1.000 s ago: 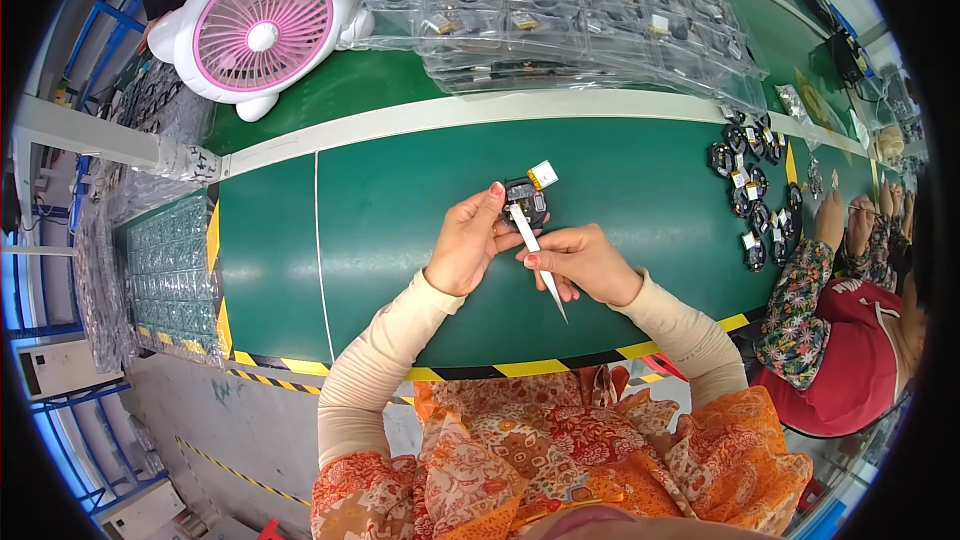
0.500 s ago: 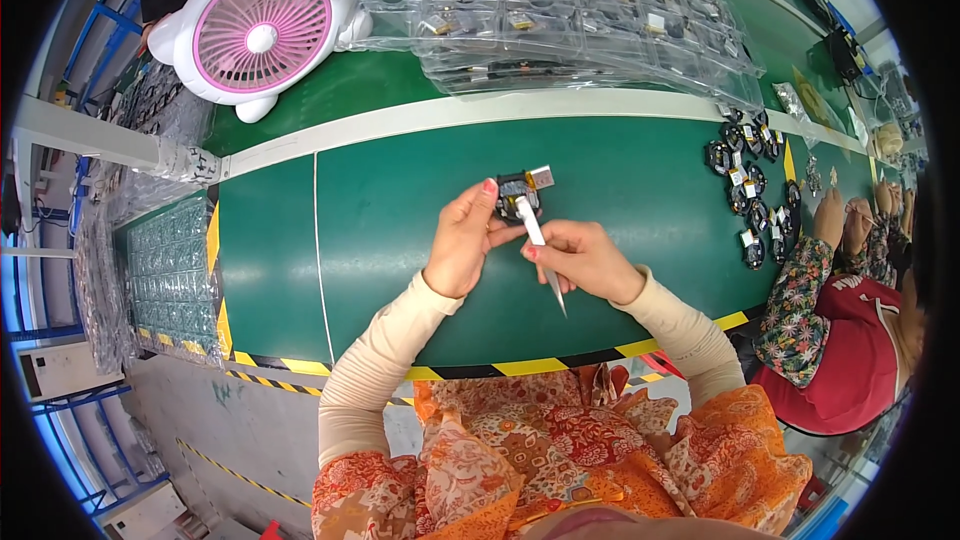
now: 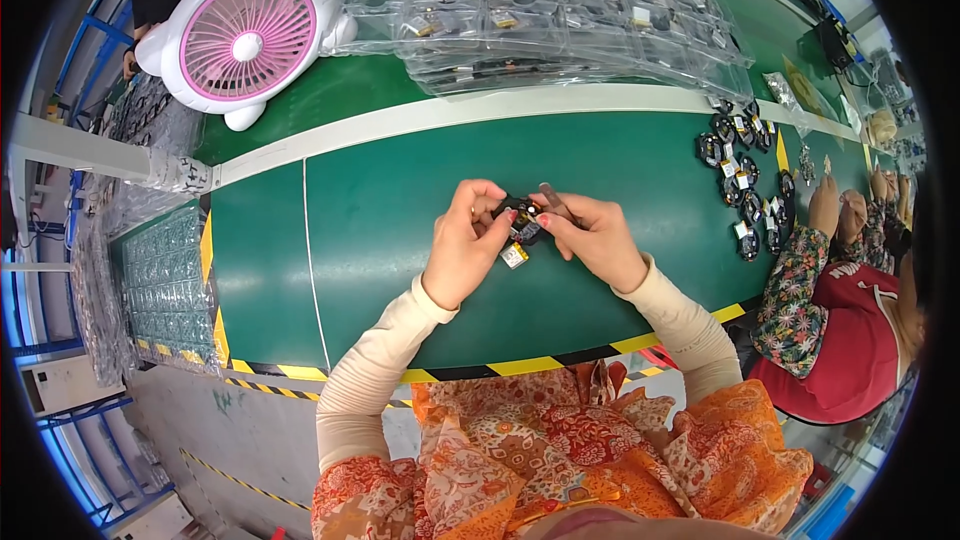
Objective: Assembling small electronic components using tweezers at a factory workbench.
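Observation:
My left hand (image 3: pixel 459 246) is closed on the edge of a small black electronic assembly (image 3: pixel 524 230), held above the green work surface. A small silver battery pouch (image 3: pixel 514 256) with a yellow edge hangs from the near side of the assembly. From the right, my right hand (image 3: pixel 600 242) has its thumb on the assembly. Between its fingers sits a slim metal tool that looks like tweezers (image 3: pixel 549 195), its broad end pointing up and away from me. The tool's other end is hidden by the fingers.
More black assemblies with silver batteries (image 3: pixel 742 180) lie in a cluster to the right. Stacked clear plastic trays (image 3: pixel 580 20) stand at the back, beside a white and pink fan (image 3: pixel 247 46). A co-worker's flowered sleeve (image 3: pixel 793 300) is close on the right.
The assembly has been turned, so its battery now hangs on the near side instead of the far right. The metal tool has swung round from pointing toward me to pointing away.

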The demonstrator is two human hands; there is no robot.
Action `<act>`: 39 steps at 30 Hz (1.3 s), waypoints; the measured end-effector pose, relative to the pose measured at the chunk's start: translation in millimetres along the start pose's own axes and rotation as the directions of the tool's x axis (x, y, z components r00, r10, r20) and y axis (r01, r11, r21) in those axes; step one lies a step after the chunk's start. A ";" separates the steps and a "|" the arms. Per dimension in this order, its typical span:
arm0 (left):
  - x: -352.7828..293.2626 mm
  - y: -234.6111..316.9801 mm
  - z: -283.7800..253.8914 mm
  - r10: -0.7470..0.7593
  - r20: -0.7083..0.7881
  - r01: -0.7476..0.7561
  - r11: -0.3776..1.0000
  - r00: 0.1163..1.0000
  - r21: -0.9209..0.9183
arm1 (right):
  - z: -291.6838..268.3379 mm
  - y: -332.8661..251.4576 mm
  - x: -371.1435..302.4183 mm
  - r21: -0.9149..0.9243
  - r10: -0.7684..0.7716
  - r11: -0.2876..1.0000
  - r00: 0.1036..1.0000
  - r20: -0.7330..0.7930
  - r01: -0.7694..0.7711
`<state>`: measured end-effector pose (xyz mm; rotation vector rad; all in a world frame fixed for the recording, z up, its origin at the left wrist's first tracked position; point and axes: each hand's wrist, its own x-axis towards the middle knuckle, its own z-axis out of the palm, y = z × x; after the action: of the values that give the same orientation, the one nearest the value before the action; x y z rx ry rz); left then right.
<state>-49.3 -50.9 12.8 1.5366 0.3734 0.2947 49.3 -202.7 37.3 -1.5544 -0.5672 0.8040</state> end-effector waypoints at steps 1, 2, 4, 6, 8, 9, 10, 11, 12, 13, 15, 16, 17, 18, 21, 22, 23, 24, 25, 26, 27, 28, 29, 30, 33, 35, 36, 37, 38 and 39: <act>-1.2 4.4 2.2 -0.001 0.004 0.001 1.000 1.000 0.001 | -0.3 1.2 -0.5 0.001 0.002 1.000 1.000 0.026 -0.002; -2.7 9.2 4.1 0.105 -0.038 -0.096 0.979 0.994 0.181 | 0.1 1.2 -1.1 0.003 0.003 1.000 1.000 0.023 -0.003; -3.7 13.9 5.5 0.215 -0.060 -0.180 0.916 0.975 0.359 | 3.2 -0.4 -2.9 0.036 0.022 0.999 1.000 0.016 -0.022; -3.6 15.3 5.9 0.401 -0.082 -0.286 0.768 0.912 0.573 | 6.1 2.0 -4.2 0.047 0.013 0.999 1.000 -0.009 -0.012; -3.5 14.8 5.8 0.419 -0.079 -0.297 0.752 0.905 0.589 | 7.6 2.7 -4.9 0.058 0.004 0.998 0.999 -0.035 -0.002; -3.7 14.3 5.7 0.437 -0.079 -0.306 0.736 0.896 0.604 | 8.1 2.4 -5.1 0.045 0.010 0.999 0.999 -0.039 -0.009; -3.8 13.5 5.4 0.436 -0.078 -0.306 0.736 0.896 0.604 | 8.6 2.4 -5.3 0.033 0.017 0.999 0.999 -0.043 -0.015; -4.0 12.3 5.0 0.439 -0.068 -0.316 0.738 0.896 0.596 | 9.7 3.8 -5.3 0.034 0.018 0.999 0.999 -0.044 -0.016; -4.2 11.3 5.0 0.442 -0.059 -0.327 0.740 0.895 0.587 | 10.8 5.9 -5.3 -0.035 -0.057 0.998 0.996 -0.062 0.055; -4.3 10.6 5.5 0.441 -0.057 -0.327 0.740 0.895 0.587 | 11.5 7.1 -5.3 -0.106 -0.132 0.987 0.988 -0.075 0.124; -4.9 9.0 7.0 0.421 -0.088 -0.324 0.801 0.903 0.503 | 12.5 6.9 -5.8 -0.101 -0.161 0.983 0.983 -0.084 0.152; -6.2 7.3 7.8 0.419 -0.086 -0.323 0.801 0.904 0.504 | 13.2 7.0 -6.0 -0.097 -0.191 0.978 0.977 -0.092 0.182; -8.0 5.4 8.8 0.406 -0.109 -0.317 0.830 0.907 0.460 | 13.1 7.7 -6.2 -0.095 -0.190 0.979 0.977 -0.093 0.181; -8.8 4.3 9.7 0.393 -0.131 -0.311 0.856 0.910 0.413 | 11.5 8.8 -6.4 -0.016 -0.167 0.986 0.983 -0.075 0.167; -8.7 4.2 9.8 0.454 -0.124 -0.356 0.817 0.883 0.453 | 8.5 11.3 -7.4 0.066 -0.136 0.988 0.990 -0.044 0.139; -8.9 4.3 9.7 0.454 -0.122 -0.357 0.817 0.883 0.454 | 8.0 12.0 -7.6 0.068 -0.126 0.989 0.991 -0.033 0.128; -9.2 4.6 9.6 0.457 -0.116 -0.364 0.816 0.882 0.449 | 7.6 13.4 -7.6 0.070 -0.127 0.989 0.991 -0.034 0.129; -9.6 4.6 9.6 0.460 -0.110 -0.370 0.816 0.881 0.444 | 7.5 15.3 -7.8 0.070 -0.137 0.988 0.990 -0.033 0.139; -9.4 4.3 9.6 0.459 -0.108 -0.371 0.816 0.882 0.444 | 7.5 16.3 -7.9 0.070 -0.146 0.986 0.989 -0.032 0.148; -9.3 3.8 9.7 0.454 -0.107 -0.366 0.818 0.884 0.443 | 8.0 15.1 -8.1 0.070 -0.146 0.986 0.989 -0.034 0.148; -9.4 3.4 9.5 0.448 -0.109 -0.360 0.821 0.887 0.443 | 8.8 12.6 -8.0 0.058 -0.164 0.984 0.986 -0.039 0.166; -9.6 3.1 9.1 0.448 -0.109 -0.359 0.821 0.888 0.444 | 9.2 10.8 -7.9 0.044 -0.182 0.982 0.982 -0.044 0.184; -9.8 2.9 8.8 0.431 -0.110 -0.347 0.831 0.895 0.434 | 9.2 10.0 -7.7 0.045 -0.181 0.982 0.982 -0.044 0.183; -9.9 2.8 8.8 0.415 -0.111 -0.335 0.842 0.903 0.423 | 8.8 9.3 -7.6 0.024 -0.197 0.980 0.980 -0.037 0.198; -9.8 5.9 8.7 0.452 -0.105 -0.365 0.818 0.886 0.444 | 7.9 9.1 -7.1 -0.012 -0.237 0.972 0.971 -0.028 0.237; -9.9 5.7 8.7 0.464 -0.107 -0.371 0.809 0.879 0.456 | 7.6 9.9 -6.4 -0.027 -0.261 0.965 0.965 -0.025 0.260; -10.1 5.7 8.6 0.477 -0.108 -0.378 0.798 0.872 0.468 | 7.7 10.6 -6.0 -0.044 -0.284 0.958 0.958 -0.031 0.283; -10.1 5.7 8.5 0.477 -0.108 -0.378 0.798 0.872 0.469 | 7.7 11.0 -5.7 -0.062 -0.308 0.950 0.951 -0.037 0.305; -10.0 5.8 8.1 0.490 -0.103 -0.388 0.787 0.866 0.479 | 7.2 11.0 -5.4 -0.061 -0.308 0.950 0.951 -0.037 0.305; -9.9 5.6 8.0 0.502 -0.098 -0.397 0.776 0.860 0.489 | 6.5 11.3 -5.3 -0.064 -0.300 0.953 0.953 -0.032 0.297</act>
<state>-54.8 -62.1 18.9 2.0646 0.2473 0.8157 39.9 -204.2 26.9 -1.4889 -0.7795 0.5269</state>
